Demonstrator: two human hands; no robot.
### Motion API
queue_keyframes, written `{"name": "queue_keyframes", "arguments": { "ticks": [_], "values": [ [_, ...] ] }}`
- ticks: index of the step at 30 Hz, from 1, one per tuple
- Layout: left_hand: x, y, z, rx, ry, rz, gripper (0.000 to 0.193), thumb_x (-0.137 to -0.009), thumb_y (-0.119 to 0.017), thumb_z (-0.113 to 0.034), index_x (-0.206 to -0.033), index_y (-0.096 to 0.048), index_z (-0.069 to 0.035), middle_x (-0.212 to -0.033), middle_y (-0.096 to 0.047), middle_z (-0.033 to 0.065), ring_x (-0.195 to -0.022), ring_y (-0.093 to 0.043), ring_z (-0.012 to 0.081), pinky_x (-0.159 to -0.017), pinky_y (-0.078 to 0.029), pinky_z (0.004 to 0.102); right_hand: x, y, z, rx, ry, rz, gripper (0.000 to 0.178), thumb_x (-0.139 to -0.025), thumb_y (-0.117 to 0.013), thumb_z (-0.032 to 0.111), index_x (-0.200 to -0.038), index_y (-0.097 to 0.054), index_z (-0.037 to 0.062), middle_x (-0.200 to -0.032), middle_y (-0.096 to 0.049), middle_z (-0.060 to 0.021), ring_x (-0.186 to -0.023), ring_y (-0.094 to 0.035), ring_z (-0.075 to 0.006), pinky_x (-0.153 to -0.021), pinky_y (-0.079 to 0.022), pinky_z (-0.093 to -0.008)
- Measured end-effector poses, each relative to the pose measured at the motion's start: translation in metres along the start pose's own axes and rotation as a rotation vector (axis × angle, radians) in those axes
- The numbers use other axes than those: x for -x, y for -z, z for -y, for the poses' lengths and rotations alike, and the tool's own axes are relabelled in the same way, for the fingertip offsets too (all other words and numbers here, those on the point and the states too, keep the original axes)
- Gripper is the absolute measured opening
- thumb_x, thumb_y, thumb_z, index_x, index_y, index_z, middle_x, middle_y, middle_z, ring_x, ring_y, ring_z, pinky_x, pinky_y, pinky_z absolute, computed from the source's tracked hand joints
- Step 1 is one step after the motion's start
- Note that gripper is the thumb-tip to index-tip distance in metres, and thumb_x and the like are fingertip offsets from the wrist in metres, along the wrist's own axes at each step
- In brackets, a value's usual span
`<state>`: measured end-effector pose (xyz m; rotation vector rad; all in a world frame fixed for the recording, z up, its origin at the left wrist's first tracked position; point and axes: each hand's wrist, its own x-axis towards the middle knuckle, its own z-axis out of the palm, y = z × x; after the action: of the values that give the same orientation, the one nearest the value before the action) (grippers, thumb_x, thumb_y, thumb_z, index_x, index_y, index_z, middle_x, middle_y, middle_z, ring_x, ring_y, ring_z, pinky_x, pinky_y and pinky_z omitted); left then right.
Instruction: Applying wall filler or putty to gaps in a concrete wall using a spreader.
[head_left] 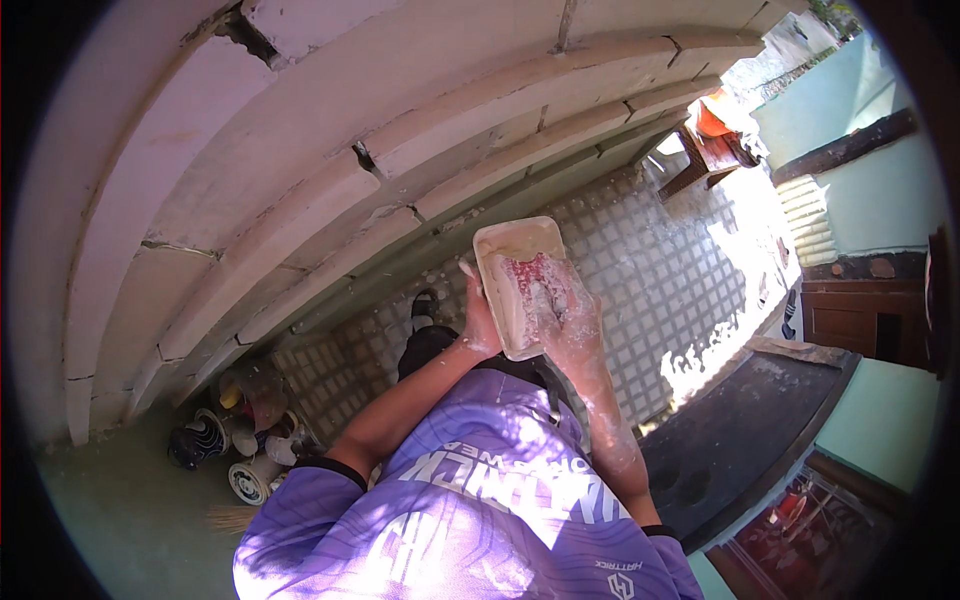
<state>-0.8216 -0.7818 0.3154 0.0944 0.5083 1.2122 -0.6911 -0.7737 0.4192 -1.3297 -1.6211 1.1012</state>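
A pale rectangular tray (520, 234) with rounded corners is held up in front of my body. Inside it lies whitish powder or paste, with a red patch (528, 272) showing through. My left hand (482, 318) grips the tray's left side, its fingers partly hidden beneath. My right hand (572, 325) reaches into the tray from the near right, fingers bent down into the white stuff. White residue coats that hand and forearm. Whatever may be between its fingers cannot be made out.
A stepped, cracked wall (300, 200) runs along the left and far side. Below is a tiled floor (640, 260). To the right stands a dark slab (740, 430). Pots and odds and ends (250, 440) sit at lower left. A small stool (705, 160) carries an orange thing (714, 118).
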Motion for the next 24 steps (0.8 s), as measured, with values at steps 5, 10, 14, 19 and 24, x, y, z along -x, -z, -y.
{"name": "queue_keyframes", "arguments": {
  "ticks": [5,10,14,19,24],
  "values": [
    [-0.006,0.01,0.005,-0.034,-0.04,-0.051,0.09,-0.088,-0.023,-0.077,-0.146,-0.033,-0.008,-0.14,-0.047,0.0127,-0.127,-0.048,0.0302,-0.109,-0.039,0.0455,0.001,-0.009,-0.009,-0.237,-0.087,0.004,0.034,-0.087,-0.057,0.0,-0.121,-0.055,-0.0054,-0.106,-0.066,-0.0119,-0.099,-0.062,-0.0151,-0.088,-0.049,-0.0301],
    [-0.012,0.013,0.001,-0.074,0.009,-0.067,0.09,-0.088,-0.022,-0.077,-0.146,-0.033,-0.009,-0.14,-0.048,0.0127,-0.126,-0.05,0.0303,-0.109,-0.039,0.0449,-0.011,-0.007,-0.043,-0.262,-0.085,-0.024,0.039,-0.087,-0.058,-0.001,-0.125,-0.053,-0.0035,-0.112,-0.062,-0.0082,-0.105,-0.058,-0.0145,-0.092,-0.047,-0.0299],
    [-0.011,0.014,-0.008,-0.058,0.037,-0.04,0.092,-0.087,-0.024,-0.078,-0.148,-0.03,-0.009,-0.143,-0.044,0.0136,-0.129,-0.047,0.0312,-0.11,-0.038,0.0468,-0.013,-0.014,-0.075,-0.602,-0.185,-0.042,0.044,-0.088,-0.06,-0.001,-0.13,-0.05,-0.0002,-0.118,-0.06,-0.0064,-0.108,-0.058,-0.0143,-0.093,-0.049,-0.0305],
    [0.001,0.039,-0.026,-0.115,0.072,-0.135,0.093,-0.085,-0.026,-0.081,-0.149,-0.028,-0.013,-0.148,-0.04,0.0111,-0.134,-0.041,0.0315,-0.112,-0.034,0.0487,-0.013,-0.022,-0.076,-1.047,-0.304,-0.089,0.046,-0.09,-0.062,0.003,-0.134,-0.048,0.0022,-0.12,-0.06,-0.0057,-0.109,-0.059,-0.0149,-0.094,-0.049,-0.0313],
    [0.008,0.077,-0.045,-0.316,0.075,-0.273,0.091,-0.087,-0.027,-0.078,-0.15,-0.028,-0.013,-0.149,-0.038,0.012,-0.134,-0.041,0.0336,-0.111,-0.034,0.0521,-0.021,-0.037,-0.115,-1.228,-0.388,-0.236,0.042,-0.092,-0.062,0.007,-0.133,-0.048,0.0046,-0.118,-0.06,-0.0033,-0.109,-0.058,-0.0126,-0.094,-0.049,-0.0306]
  ]
}}
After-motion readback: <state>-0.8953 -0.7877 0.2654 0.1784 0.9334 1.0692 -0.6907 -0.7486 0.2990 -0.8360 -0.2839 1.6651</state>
